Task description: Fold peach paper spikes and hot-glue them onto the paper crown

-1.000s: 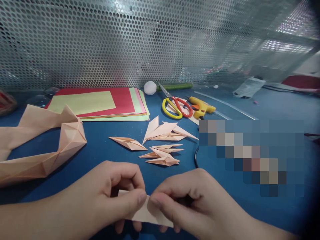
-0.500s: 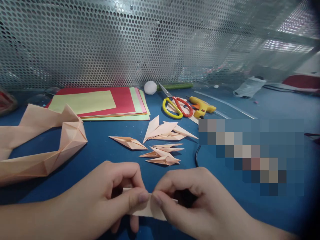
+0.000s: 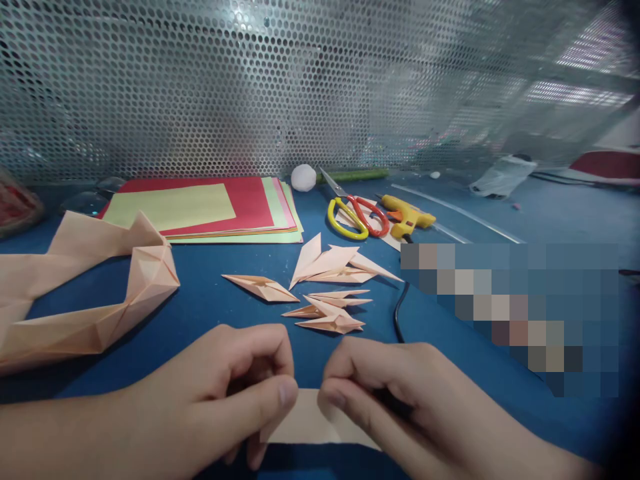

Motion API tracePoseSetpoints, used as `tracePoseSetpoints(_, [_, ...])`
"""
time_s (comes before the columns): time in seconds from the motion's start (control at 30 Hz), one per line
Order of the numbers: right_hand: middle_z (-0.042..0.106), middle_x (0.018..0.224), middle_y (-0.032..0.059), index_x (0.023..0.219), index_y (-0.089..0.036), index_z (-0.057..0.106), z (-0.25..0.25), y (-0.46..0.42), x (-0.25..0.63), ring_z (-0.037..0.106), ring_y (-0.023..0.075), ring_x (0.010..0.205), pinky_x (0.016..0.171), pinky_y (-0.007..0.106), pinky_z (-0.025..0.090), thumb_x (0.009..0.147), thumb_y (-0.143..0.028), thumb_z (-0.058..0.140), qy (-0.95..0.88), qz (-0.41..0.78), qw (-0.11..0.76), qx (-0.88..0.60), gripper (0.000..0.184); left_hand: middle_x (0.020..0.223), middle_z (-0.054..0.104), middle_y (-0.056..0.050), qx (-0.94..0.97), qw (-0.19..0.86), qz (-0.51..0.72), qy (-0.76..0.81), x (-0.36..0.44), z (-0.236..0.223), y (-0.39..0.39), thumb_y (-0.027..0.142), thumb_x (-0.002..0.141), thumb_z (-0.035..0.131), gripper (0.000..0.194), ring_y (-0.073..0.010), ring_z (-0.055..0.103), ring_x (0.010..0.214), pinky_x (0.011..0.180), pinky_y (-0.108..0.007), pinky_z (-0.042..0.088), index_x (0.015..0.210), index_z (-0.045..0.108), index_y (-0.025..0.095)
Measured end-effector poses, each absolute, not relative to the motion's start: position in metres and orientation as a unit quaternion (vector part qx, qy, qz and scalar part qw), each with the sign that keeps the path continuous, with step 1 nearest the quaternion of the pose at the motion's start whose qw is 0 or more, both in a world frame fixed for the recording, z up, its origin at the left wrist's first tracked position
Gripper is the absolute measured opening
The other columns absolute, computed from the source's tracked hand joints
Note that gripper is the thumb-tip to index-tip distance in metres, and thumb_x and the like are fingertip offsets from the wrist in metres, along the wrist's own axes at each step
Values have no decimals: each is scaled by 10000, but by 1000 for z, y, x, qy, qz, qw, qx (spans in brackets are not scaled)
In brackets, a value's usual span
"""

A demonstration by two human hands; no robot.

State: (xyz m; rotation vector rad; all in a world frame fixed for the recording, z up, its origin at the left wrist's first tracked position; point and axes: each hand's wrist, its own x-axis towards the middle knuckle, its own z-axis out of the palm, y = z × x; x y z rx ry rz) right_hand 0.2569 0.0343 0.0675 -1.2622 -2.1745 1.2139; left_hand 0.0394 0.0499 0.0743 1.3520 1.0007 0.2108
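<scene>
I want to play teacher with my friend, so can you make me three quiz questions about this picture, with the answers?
1. True or false: the left hand and the right hand both touch the pale paper strip.
2. The scissors have handles that are: A) blue and green; B) yellow and red; C) black.
3. Which is nearer the white ball: the scissors or the glue gun?
Key: 1 true; 2 B; 3 the scissors.
</scene>
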Motion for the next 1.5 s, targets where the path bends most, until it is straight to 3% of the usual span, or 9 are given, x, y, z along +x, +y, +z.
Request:
tracePoseSetpoints(0.3, [421,579,-43,644,-240,446,71,44,267,397,125,543,479,220,325,953,-343,450,-732,402,202,-512,326,565,514,90,541,692,186,440,38,64,55,486,905,633,358,-38,378,415,385,-114,285,750,444,224])
tracePoseSetpoints(0.43, [451,591,-43,656,-236,469,68,41,263,428,116,554,485,211,334,960,-336,479,-729,441,186,-489,320,711,524,89,592,647,196,439,39,66,53,434,824,753,284,-41,434,504,433,-115,358,923,555,255])
tracePoseSetpoints(0.53, [468,572,-44,675,-238,499,66,39,262,463,111,539,496,199,368,987,-332,448,-729,452,197,-475,330,745,585,60,664,587,176,428,38,66,52,347,848,715,134,-56,480,592,516,-119,392,931,659,259])
tracePoseSetpoints(0.73, [519,528,-50,1125,-262,672,64,38,263,545,129,470,473,198,431,991,-369,397,-734,463,188,-461,325,675,528,69,642,604,182,436,38,62,53,274,895,593,80,-54,407,471,350,-100,346,832,623,235])
tracePoseSetpoints(1.0, [616,583,-9,1221,-288,712,69,34,265,555,168,511,487,245,456,925,-353,466,-750,395,210,-488,390,635,464,85,588,654,176,442,41,63,55,277,831,642,54,-56,360,493,350,-62,358,844,620,229])
tracePoseSetpoints(1.2, [270,475,-110,1009,-268,779,66,41,269,229,90,433,395,214,207,805,-409,745,-689,482,230,-490,250,637,506,95,560,670,207,442,40,60,58,236,781,661,86,-25,365,402,320,-81,368,854,616,226])
tracePoseSetpoints(1.3, [400,525,-97,922,-256,772,65,40,269,384,83,455,419,190,328,707,-414,881,-760,368,296,-447,287,611,484,97,568,668,200,436,40,58,59,276,796,659,109,-29,359,411,332,-88,389,873,606,220])
tracePoseSetpoints(1.4, [653,751,-17,983,-223,753,63,38,266,635,134,661,624,204,527,630,-386,939,-847,233,309,-365,431,598,461,93,589,660,168,435,40,57,58,351,839,650,158,-38,347,451,370,-90,418,904,611,212])
tracePoseSetpoints(1.5, [739,953,52,1040,-184,729,58,35,263,707,179,844,787,233,567,679,-292,917,-868,189,303,-346,421,615,470,88,593,659,153,437,40,58,58,385,842,667,198,-47,369,477,385,-94,425,926,609,215])
